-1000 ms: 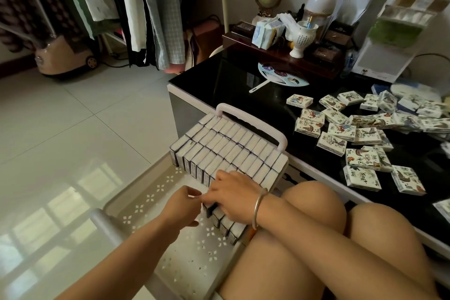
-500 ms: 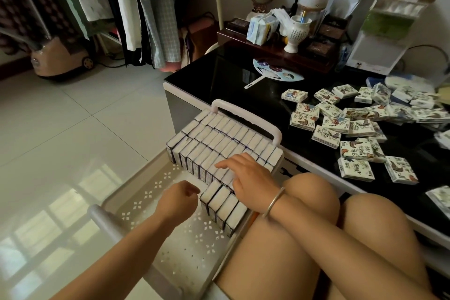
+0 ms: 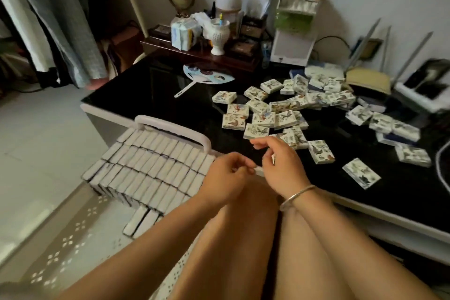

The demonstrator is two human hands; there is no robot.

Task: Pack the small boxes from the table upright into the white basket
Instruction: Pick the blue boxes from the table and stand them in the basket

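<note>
Dim rm, soft blur, wide-angle edge warp.

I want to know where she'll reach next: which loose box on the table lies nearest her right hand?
The box just beyond the right hand, partly hidden by its fingers; the others lie farther back or further right.

We are looking down and forward from our own head, close over our knees, facing the black table (image 3: pixel 151 90) and the basket (image 3: pixel 170 126) beside it.
</note>
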